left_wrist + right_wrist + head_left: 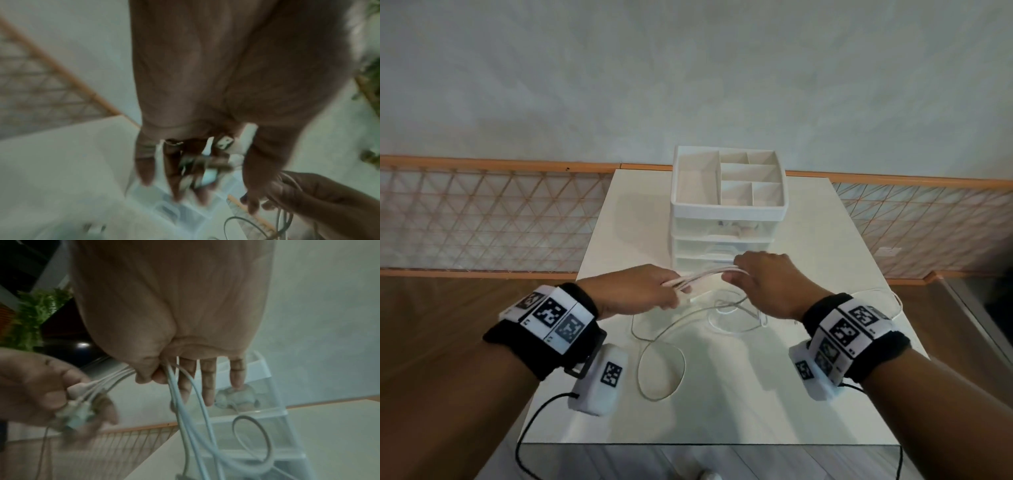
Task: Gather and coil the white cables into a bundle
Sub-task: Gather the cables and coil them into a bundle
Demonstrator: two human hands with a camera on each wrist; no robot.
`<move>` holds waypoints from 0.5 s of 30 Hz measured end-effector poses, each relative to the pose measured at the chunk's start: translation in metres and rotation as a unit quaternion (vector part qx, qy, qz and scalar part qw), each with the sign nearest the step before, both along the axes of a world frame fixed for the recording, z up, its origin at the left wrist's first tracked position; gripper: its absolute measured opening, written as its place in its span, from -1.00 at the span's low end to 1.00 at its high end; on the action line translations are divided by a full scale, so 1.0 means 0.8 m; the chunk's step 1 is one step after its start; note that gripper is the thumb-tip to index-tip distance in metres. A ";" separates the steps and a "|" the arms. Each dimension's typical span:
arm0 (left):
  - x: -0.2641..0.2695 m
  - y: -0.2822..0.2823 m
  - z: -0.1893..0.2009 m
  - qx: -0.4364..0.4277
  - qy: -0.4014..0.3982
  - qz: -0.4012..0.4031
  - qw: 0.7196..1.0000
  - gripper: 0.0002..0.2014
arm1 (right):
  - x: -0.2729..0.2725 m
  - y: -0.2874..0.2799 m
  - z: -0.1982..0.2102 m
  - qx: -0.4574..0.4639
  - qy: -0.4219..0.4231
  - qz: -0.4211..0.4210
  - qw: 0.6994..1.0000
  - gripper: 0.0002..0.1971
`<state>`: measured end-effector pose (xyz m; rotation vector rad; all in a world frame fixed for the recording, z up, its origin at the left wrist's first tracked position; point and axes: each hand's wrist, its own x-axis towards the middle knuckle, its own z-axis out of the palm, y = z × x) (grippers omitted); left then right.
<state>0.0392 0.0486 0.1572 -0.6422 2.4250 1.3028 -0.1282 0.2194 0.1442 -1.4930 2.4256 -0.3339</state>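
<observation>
White cables point(705, 274) are held stretched betw. both hands, above the white table point(825, 274) and just in front of the drawer unit point(726, 219). The connector ends point(76, 410) are gripped in the left hand point(640, 291), fingers curled round the plugs; in the left wrist view a plug face point(225, 142) is seen against the palm, though the fingers are blurred. The strands are pinched betw. thumb and index finger of the right hand point(767, 281); the other fingers point(207, 382) are extended and apart, as shown in the right wrist view. From that pinch the strands point(185, 410) hang down toward the table. The slack is seen lying in loose loops point(661, 370) on the table surface, below and betw. the wrists. Drawer unit: open compartmented top tray point(695, 178), translucent drawers beneath; small items are seen inside the upper drawer point(236, 399) but cannot be identified. A lattice rail point(482, 219) is seen behind the table.
</observation>
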 end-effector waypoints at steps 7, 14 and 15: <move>-0.035 0.035 0.029 -0.083 0.090 -0.002 0.993 -0.86 | 0.026 -0.031 -0.009 -0.197 -0.122 0.019 0.973 -0.84; -0.025 -0.010 0.055 0.090 0.197 0.297 0.930 -0.89 | -0.025 0.028 -0.097 -0.095 -0.099 -0.184 0.973 -0.98; -0.025 -0.019 0.060 0.115 0.225 0.339 0.906 -0.94 | -0.030 0.038 -0.105 -0.077 -0.103 -0.214 0.968 -0.88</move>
